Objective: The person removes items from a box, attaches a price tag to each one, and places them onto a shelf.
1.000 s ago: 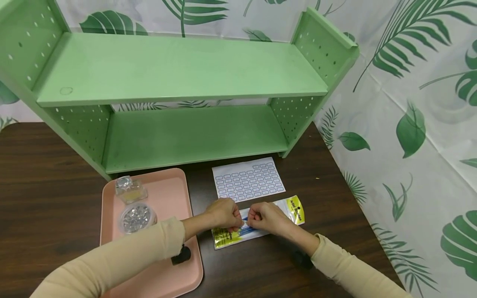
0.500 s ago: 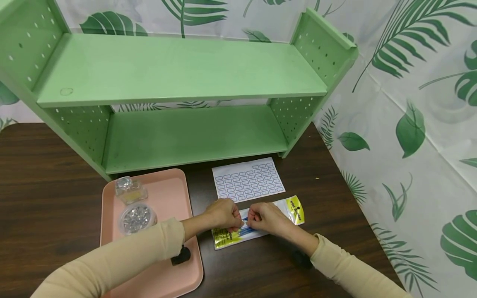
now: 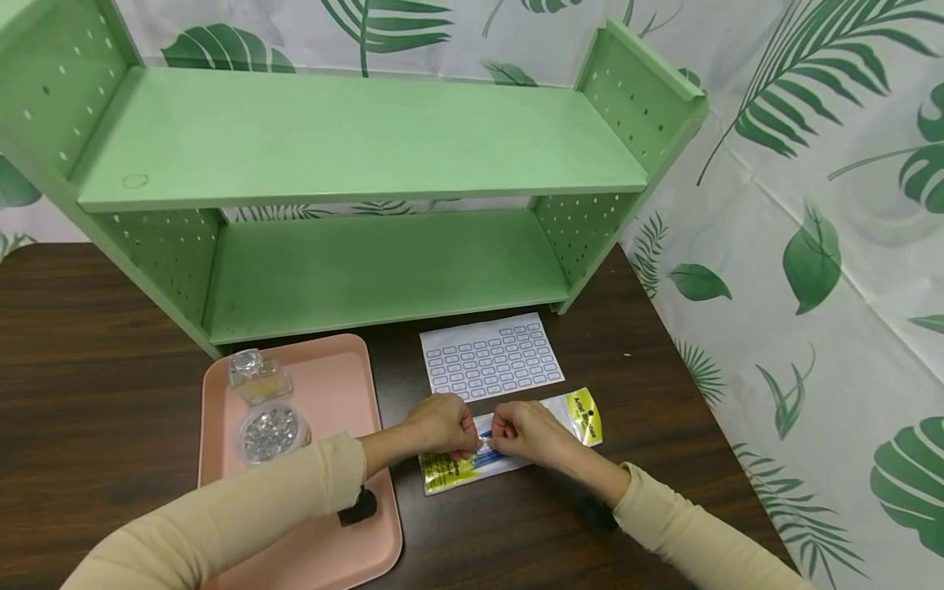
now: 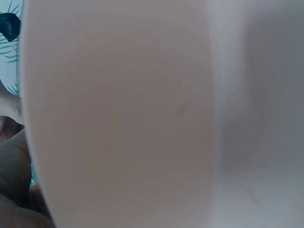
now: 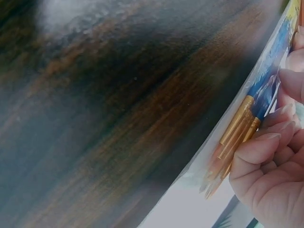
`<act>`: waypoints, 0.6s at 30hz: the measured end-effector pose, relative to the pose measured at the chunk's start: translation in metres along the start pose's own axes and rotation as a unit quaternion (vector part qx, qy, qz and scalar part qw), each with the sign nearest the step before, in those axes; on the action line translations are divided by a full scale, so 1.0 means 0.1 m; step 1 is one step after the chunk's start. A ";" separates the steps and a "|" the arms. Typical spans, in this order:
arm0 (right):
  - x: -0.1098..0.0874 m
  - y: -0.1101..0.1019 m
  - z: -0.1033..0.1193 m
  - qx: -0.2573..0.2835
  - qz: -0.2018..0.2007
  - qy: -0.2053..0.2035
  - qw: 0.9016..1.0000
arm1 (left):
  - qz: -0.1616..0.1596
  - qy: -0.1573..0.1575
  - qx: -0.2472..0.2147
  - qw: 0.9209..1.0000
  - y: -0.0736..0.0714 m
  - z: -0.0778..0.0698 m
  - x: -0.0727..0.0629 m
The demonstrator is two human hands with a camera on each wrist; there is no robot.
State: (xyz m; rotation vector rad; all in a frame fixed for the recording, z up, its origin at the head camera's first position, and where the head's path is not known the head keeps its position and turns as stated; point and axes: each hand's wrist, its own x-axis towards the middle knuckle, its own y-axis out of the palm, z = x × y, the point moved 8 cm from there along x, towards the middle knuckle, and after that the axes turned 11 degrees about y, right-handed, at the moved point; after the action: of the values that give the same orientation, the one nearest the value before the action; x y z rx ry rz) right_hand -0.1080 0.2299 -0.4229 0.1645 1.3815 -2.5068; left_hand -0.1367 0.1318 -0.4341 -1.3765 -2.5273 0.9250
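Note:
A clear packet of artist brushes [image 3: 585, 416] with yellow printed ends lies slantwise on the table in the head view. Over its middle, my left hand [image 3: 445, 422] and right hand [image 3: 533, 430] face each other, fingertips almost meeting. Both thumbs and curled fingers pinch the packet's film, and a small whitish bit shows between them. In the right wrist view, brushes with gold ferrules [image 5: 240, 116] and blue handles show through the plastic beside my right hand's curled fingers [image 5: 259, 154]. A blurred pinkish surface [image 4: 118, 114] fills most of the left wrist view.
Behind the packet lies a white label sheet [image 3: 490, 356]. At left, a pink tray [image 3: 342, 377] carries a clear glass bottle [image 3: 258, 377] and a round tub of silvery pieces [image 3: 269, 434]. A green two-tier shelf [image 3: 369, 139] stands at the back.

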 end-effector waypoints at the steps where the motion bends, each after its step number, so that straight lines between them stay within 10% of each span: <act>1: 0.00 0.00 0.00 -0.001 0.001 0.000 1.000 | 0.000 0.001 0.000 1.000 0.00 0.00 0.00; 18: 0.01 0.01 -0.02 -0.013 0.009 0.016 1.000 | -0.032 0.012 0.048 0.998 -0.04 0.01 0.00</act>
State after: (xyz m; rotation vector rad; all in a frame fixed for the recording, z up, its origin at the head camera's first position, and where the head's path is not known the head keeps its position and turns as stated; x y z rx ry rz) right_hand -0.1089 0.2308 -0.4246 0.2116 1.4166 -2.4804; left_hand -0.1398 0.1296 -0.4322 -1.2631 -2.4598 0.9968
